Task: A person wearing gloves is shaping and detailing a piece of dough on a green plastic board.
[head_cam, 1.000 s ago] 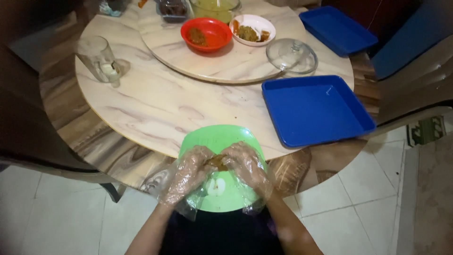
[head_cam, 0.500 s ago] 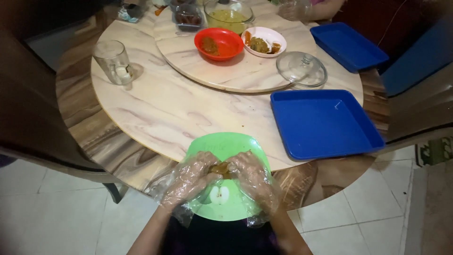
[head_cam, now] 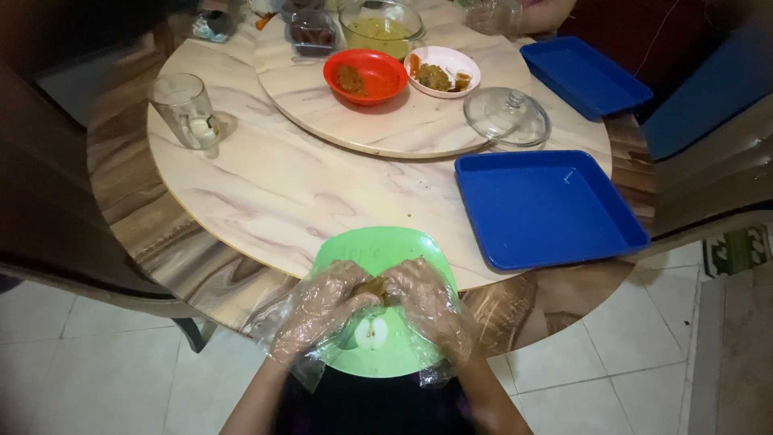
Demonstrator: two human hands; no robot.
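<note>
Shifted down and a bit left in view since half a second ago, hands and plate both, with more of the far table showing now; grip itself looks unchanged. Left hand (head_cam: 322, 310) and right hand (head_cam: 427, 306), both in loose clear plastic gloves, brought together fingertip to fingertip and pinched on a small brown lump of food (head_cam: 375, 287) between them. Held right over the green plate (head_cam: 370, 246), which sits under both hands at the near edge of the round marble-look table (head_cam: 306, 193). Can't tell what the food actually is, too small and half covered by the fingers.

Just beyond and to the right of the right hand: a blue square tray (head_cam: 547, 205). Farther out past that, a glass lid (head_cam: 507, 117) on the raised turntable (head_cam: 419, 129), plus a red bowl (head_cam: 365, 76) and a white bowl (head_cam: 441, 71) with food in them. Well off ahead-left of the left hand, a glass mug (head_cam: 183, 109). Second blue tray (head_cam: 584, 76) way out at the far right.
</note>
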